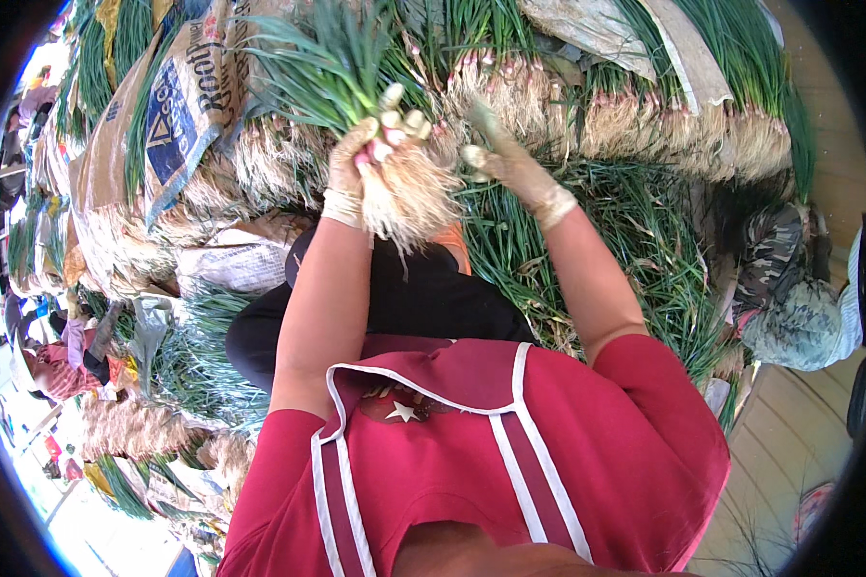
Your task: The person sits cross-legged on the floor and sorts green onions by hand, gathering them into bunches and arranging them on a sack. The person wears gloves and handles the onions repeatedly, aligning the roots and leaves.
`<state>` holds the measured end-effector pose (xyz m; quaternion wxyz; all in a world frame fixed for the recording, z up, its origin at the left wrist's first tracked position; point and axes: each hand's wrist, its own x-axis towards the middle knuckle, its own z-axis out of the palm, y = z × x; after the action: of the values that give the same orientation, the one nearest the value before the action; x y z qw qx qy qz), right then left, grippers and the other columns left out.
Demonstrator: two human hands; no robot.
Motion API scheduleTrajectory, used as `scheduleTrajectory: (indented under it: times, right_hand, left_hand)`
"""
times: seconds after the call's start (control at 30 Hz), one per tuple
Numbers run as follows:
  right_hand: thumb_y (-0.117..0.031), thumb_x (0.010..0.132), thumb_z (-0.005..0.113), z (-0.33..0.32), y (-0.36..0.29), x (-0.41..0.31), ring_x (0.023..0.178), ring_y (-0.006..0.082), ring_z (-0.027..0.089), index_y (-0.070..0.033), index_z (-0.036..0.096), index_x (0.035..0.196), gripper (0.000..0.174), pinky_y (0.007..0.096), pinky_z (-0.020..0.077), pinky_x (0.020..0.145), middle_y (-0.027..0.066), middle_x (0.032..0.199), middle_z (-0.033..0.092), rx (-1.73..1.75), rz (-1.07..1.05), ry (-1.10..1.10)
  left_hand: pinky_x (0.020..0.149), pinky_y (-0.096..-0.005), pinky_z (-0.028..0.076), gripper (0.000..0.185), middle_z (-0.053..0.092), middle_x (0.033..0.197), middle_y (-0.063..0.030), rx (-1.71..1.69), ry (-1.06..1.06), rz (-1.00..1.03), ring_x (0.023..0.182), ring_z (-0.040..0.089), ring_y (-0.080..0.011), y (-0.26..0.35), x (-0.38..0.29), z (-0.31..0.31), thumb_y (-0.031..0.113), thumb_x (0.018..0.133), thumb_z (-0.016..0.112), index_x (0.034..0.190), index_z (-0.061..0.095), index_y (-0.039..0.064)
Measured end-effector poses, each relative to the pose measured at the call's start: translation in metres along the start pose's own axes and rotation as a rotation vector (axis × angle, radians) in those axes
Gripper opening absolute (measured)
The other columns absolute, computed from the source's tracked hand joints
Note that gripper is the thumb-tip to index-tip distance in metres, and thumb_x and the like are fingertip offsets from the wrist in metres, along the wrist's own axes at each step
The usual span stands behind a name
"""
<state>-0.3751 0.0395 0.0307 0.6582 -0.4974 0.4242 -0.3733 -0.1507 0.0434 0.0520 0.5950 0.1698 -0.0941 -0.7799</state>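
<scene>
My left hand (353, 162), in a pale stained glove, is closed around a bunch of green-leaved allium plants (379, 148). Their pinkish-white bulbs show at the fingers, the green leaves fan up and left, and the long tan roots hang down over my lap. To the right, my right hand (509, 162), gloved likewise, has its fingers spread with nothing seen in it; its fingertips are blurred. Below it lies a loose heap of long green leaves (592, 238). Just beyond, more plants stand packed with their roots (505, 94) towards me.
A printed woven sack (180, 108) drapes over stacked bundles at the upper left. More root bundles (664, 141) line the upper right, partly under pale sacking. Another person in camouflage clothing (772, 245) is at the far right, beside a tiled floor (794, 404). Further people sit at far left.
</scene>
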Motion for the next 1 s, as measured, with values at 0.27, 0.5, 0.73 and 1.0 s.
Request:
scheduleTrajectory:
  times: [0.27, 0.5, 0.73, 1.0]
  right_hand:
    - [-0.025, 0.091, 0.061, -0.05, 0.024, 0.04, 0.095, 0.0171, 0.057, -0.008, 0.059, 0.121, 0.035, 0.0343, 0.0427, 0.092, 0.0107, 0.114, 0.063, -0.147, 0.479, -0.298]
    - [-0.019, 0.091, 0.053, -0.111, 0.074, 0.115, 0.108, 0.0338, 0.059, 0.0, 0.056, 0.12, 0.035, 0.0472, 0.0467, 0.09, 0.0218, 0.118, 0.06, -1.468, 0.199, 0.155]
    - [-0.024, 0.094, 0.048, -0.091, 0.009, 0.162, 0.084, 0.0359, 0.063, -0.004, 0.063, 0.107, 0.029, 0.0442, 0.0492, 0.079, 0.0225, 0.098, 0.064, -0.676, 0.13, 0.689]
    - [-0.025, 0.089, 0.06, -0.083, -0.001, 0.068, 0.091, 0.0298, 0.064, -0.003, 0.06, 0.111, 0.031, 0.035, 0.0493, 0.08, 0.0173, 0.096, 0.066, -0.719, -0.016, 0.507]
  left_hand:
    - [0.098, -0.0515, 0.044, 0.054, 0.063, 0.102, -0.0162, 0.034, 0.023, -0.022, 0.101, 0.061, -0.0343, 0.006, 0.003, -0.017, 0.012, 0.083, 0.06, 0.13, 0.045, -0.01]
    - [0.088, -0.0459, 0.052, 0.048, 0.061, 0.101, -0.0251, -0.045, 0.164, 0.025, 0.088, 0.061, -0.0313, 0.003, 0.014, -0.032, 0.02, 0.085, 0.059, 0.118, 0.05, -0.014]
    - [0.071, -0.0262, 0.046, 0.068, 0.057, 0.088, -0.0074, 0.039, -0.083, -0.067, 0.077, 0.053, -0.0187, 0.012, 0.003, -0.007, 0.023, 0.082, 0.066, 0.133, 0.04, -0.012]
    - [0.1, -0.0521, 0.043, 0.046, 0.062, 0.113, -0.0189, 0.244, 0.013, -0.149, 0.115, 0.055, -0.0389, -0.001, 0.0, -0.011, 0.013, 0.082, 0.066, 0.122, 0.051, -0.005]
